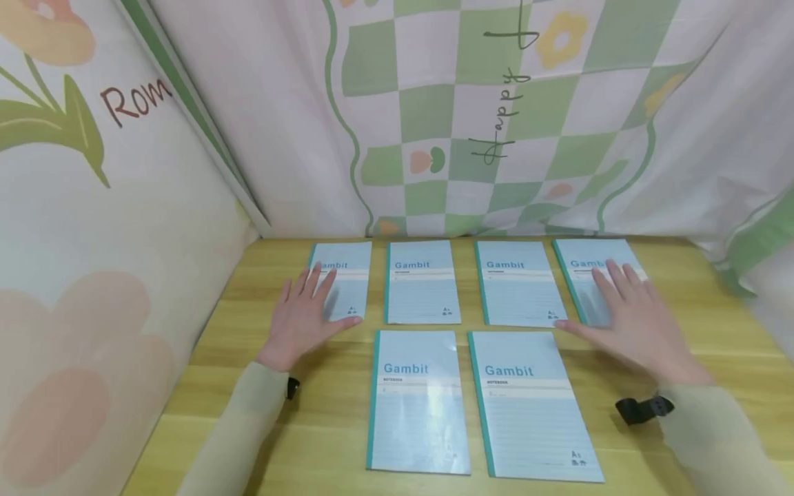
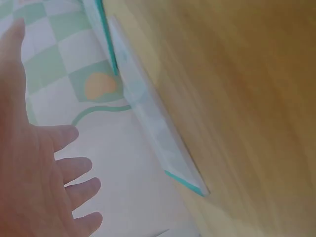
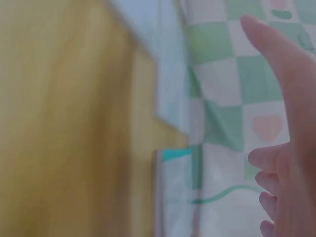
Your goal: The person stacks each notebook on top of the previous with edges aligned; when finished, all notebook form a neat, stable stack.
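Several light blue Gambit notebooks with teal spines lie flat in two rows. My left hand is over the left side of the back-left notebook, its fingers spread and holding nothing. In the left wrist view, a gap shows between the fingers and that notebook. Over the back-right notebook is my right hand, also spread, covering part of its cover. Between the hands lie a second notebook and a third. Nearer me are the front-left notebook and the front-right notebook.
The wooden table meets a checkered curtain at the back. A flower-printed panel stands along its left side. Each wrist wears a black strap, the right strap being plainer to see.
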The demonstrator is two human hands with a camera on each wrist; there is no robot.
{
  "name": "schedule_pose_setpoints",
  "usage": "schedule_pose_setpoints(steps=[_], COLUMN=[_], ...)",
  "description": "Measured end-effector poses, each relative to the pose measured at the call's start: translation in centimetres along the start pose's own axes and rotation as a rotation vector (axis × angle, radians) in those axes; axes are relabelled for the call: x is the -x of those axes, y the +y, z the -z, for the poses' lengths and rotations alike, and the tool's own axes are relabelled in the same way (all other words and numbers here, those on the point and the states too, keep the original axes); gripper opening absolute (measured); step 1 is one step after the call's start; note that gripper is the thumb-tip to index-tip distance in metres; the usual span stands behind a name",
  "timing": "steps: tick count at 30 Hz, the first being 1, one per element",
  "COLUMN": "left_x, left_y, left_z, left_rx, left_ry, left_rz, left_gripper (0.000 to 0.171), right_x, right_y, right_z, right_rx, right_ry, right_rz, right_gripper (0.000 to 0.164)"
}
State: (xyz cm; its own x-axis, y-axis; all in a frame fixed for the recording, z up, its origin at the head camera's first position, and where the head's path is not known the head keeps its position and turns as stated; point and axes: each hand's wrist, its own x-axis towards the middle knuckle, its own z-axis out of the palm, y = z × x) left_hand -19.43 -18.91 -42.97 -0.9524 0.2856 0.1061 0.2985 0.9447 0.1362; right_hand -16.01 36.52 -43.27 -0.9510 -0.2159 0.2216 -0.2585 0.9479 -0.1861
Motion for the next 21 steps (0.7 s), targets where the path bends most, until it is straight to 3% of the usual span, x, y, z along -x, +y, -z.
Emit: schedule_pose_setpoints(steps=[5, 12, 16, 21], left_x=[-0.5, -1.3, -1.8, -2.0], left_y=[0.9, 2.2, 3.0, 4.3], left_z=[0.7, 1.1, 1.2, 0.9], left_rx=[0.019, 0.053, 0.205, 0.553], left_ry=[0.034, 0.078, 0.082, 0.021], left_rz=[-0.006, -0.038, -0.017, 0.096], left_gripper=[0.11, 0.11, 0.11, 0.105], right_x=[-1.2, -2.3, -3.0, -3.7], right_y=[-2.0, -5.3, -7.0, -9.2], right_z=[1.3, 1.8, 1.7, 1.1], right_rx=[-0.023, -0.189, -0.278, -0.36], right_ry=[0.029, 0.049, 0.03, 0.002], right_rz=[0.002, -0.023, -0.037, -0.069], right_gripper=[0.116, 0.108, 0.105, 0.103])
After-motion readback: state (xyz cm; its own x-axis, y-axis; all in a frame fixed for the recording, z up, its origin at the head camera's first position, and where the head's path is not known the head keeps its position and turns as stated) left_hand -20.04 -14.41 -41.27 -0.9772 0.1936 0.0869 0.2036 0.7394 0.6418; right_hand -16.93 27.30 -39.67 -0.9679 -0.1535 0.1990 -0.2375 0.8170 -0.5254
